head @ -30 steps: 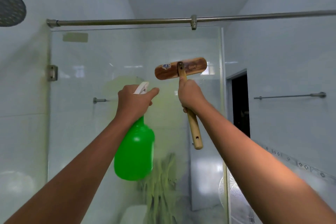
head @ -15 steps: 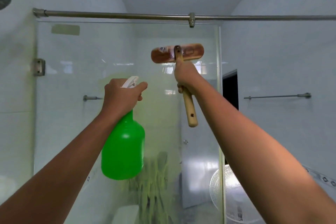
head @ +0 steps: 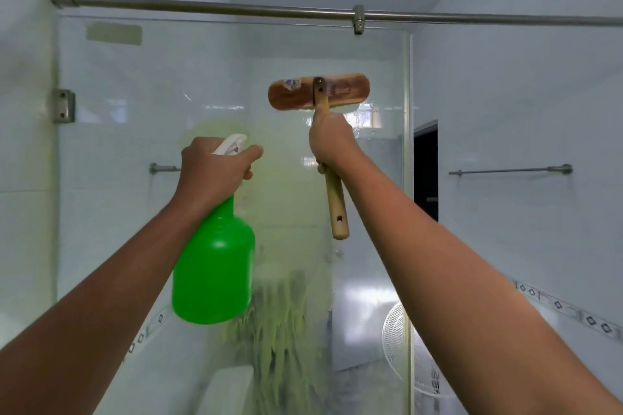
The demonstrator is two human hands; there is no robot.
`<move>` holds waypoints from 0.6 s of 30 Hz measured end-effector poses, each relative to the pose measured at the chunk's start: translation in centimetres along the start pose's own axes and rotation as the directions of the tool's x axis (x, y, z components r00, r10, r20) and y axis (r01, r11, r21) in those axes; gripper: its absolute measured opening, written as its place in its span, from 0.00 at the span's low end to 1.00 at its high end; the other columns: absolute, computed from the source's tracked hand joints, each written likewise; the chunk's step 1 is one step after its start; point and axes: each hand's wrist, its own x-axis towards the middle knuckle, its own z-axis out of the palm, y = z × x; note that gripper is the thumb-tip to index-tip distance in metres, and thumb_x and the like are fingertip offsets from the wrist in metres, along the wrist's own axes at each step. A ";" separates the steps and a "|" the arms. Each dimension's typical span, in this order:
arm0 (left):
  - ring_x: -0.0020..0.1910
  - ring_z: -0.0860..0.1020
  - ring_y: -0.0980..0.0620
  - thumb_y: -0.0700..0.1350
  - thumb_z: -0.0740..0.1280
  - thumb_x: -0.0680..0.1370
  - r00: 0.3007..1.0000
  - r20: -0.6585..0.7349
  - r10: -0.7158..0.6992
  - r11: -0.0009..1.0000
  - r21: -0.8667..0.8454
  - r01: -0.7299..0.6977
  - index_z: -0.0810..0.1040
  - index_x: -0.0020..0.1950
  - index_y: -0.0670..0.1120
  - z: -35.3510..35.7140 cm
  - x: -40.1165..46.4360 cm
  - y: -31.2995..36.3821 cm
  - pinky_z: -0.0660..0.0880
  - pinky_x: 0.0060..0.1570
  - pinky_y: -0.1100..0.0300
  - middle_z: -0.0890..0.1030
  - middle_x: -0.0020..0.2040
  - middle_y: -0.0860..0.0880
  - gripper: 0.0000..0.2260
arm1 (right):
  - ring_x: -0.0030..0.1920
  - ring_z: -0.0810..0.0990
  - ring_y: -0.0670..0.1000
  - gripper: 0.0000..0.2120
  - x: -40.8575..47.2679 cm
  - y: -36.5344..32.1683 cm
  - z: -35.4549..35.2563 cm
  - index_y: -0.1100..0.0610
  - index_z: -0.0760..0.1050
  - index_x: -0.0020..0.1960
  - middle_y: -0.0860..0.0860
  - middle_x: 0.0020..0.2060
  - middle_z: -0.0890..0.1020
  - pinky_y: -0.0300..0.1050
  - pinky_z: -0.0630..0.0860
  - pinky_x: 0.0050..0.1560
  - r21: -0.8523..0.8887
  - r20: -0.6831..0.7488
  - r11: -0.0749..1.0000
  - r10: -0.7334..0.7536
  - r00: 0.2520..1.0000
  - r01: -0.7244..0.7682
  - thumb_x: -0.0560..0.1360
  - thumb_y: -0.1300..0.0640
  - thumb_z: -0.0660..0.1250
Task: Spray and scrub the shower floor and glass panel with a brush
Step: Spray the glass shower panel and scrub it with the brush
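Observation:
The glass panel [head: 135, 152] stands in front of me, its middle filmed with greenish spray that runs down in streaks lower down. My left hand [head: 212, 172] grips the white trigger head of a green spray bottle [head: 214, 273], nozzle pointed at the glass. My right hand [head: 332, 141] holds the wooden handle of a scrub brush [head: 318, 91], whose wooden head lies flat against the upper glass. The shower floor is out of view.
A steel rail [head: 236, 8] runs across the top of the panel, with a hinge bracket [head: 63, 105] on the left wall. A towel bar [head: 509, 171] is fixed to the right wall. A white fan [head: 401, 340] stands behind the glass, beside a dark doorway [head: 425, 172].
The brush went up the glass and has come back down a little, with my right hand. The spray bottle stays raised in my left hand.

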 end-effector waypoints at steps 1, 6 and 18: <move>0.30 0.82 0.62 0.53 0.75 0.75 1.000 -0.002 -0.001 1.000 0.008 0.001 0.86 0.40 0.43 0.1 0.0 0.1 0.72 0.30 0.72 0.86 0.35 0.49 0.13 | 0.44 0.80 0.61 0.19 -0.1 -0.3 0.1 0.62 0.70 0.61 0.60 0.49 0.78 0.53 0.83 0.38 0.026 0.004 1.000 -0.002 1.000 0.002 0.84 0.53 0.46; 0.41 0.87 0.49 0.54 0.76 0.75 1.000 0.004 0.016 1.000 0.000 -0.016 0.85 0.38 0.47 0.0 -0.1 0.2 0.81 0.44 0.57 0.86 0.35 0.48 0.12 | 0.42 0.78 0.59 0.23 -6.9 3.5 4.5 0.58 0.70 0.54 0.56 0.47 0.76 0.58 0.81 0.39 0.015 0.125 0.997 0.072 0.990 -0.074 0.82 0.42 0.46; 0.39 0.87 0.49 0.53 0.76 0.75 1.000 -0.026 -0.006 1.000 -0.030 0.006 0.84 0.40 0.47 -1.0 -0.1 0.2 0.84 0.51 0.49 0.87 0.37 0.48 0.10 | 0.36 0.79 0.59 0.16 0.8 -1.8 -1.7 0.62 0.69 0.57 0.59 0.46 0.77 0.50 0.81 0.33 0.061 0.014 0.998 0.029 0.999 -0.030 0.83 0.52 0.48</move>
